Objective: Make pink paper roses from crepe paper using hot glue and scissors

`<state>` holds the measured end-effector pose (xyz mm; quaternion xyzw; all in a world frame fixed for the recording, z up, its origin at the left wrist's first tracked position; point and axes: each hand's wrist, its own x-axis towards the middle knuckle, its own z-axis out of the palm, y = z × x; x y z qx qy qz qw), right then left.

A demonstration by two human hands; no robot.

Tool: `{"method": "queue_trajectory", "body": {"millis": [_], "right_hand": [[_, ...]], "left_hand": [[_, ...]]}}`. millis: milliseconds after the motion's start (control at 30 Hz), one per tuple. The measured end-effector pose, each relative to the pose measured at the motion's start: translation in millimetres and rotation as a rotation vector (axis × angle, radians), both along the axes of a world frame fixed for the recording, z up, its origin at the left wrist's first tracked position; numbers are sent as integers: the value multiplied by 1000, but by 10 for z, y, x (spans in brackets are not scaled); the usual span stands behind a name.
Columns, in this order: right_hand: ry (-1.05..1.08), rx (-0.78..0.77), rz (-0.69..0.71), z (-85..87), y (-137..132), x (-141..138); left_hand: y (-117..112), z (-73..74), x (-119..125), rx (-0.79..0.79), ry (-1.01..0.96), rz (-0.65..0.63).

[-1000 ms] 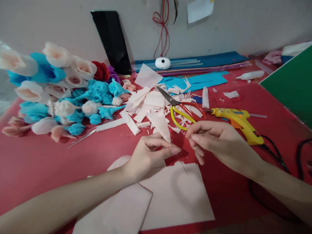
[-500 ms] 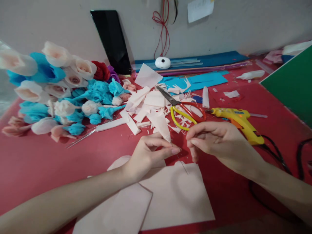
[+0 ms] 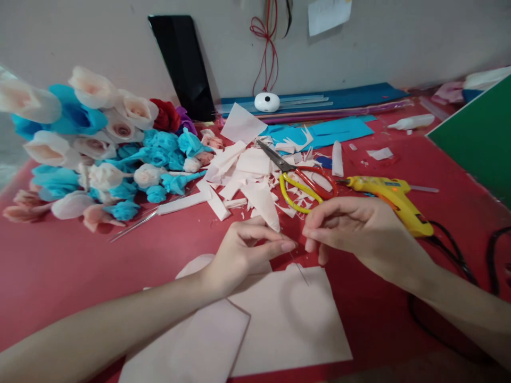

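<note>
"What did the left hand hold?"
"A thin wire, pinched over pale paper (scissors lay beyond)."
"And the right hand?"
"Curled close by; whether it gripped anything, I couldn't tell."

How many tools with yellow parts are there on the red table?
2: metal scissors with red and yellow handles, on pale paper scraps; yellow plastic glue gun, just beyond the bare right hand. Others may be hidden.

Head view | facing forward and down — from above, close over red table | grey wall beyond
</note>
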<state>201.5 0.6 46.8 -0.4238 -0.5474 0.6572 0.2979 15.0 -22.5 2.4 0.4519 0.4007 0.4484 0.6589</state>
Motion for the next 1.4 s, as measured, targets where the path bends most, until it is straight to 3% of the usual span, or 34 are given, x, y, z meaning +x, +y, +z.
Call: {"method": "queue_trajectory", "body": {"millis": [200,400,533,667,1000,1400], "right_hand": [[-30,59,-17,22,5,-21],[-395,373,44,-46,39,-43],[-489,476,-28,-78,39,-49],[-420,447,-16,-24,25,-51],[-25,122,24,16,-29,-13],[25,87,39,-8,-43,1]], "left_hand": [[4,9,1,-29,8,11],[-3,17,12,-21,-31,-8],[-6,17,11,-7,-30,-5],[-8,9,9,-7,-41,-4],[4,-18,-10,3,-6,-26],[6,-4,-1,-38,-24,-37]]}}
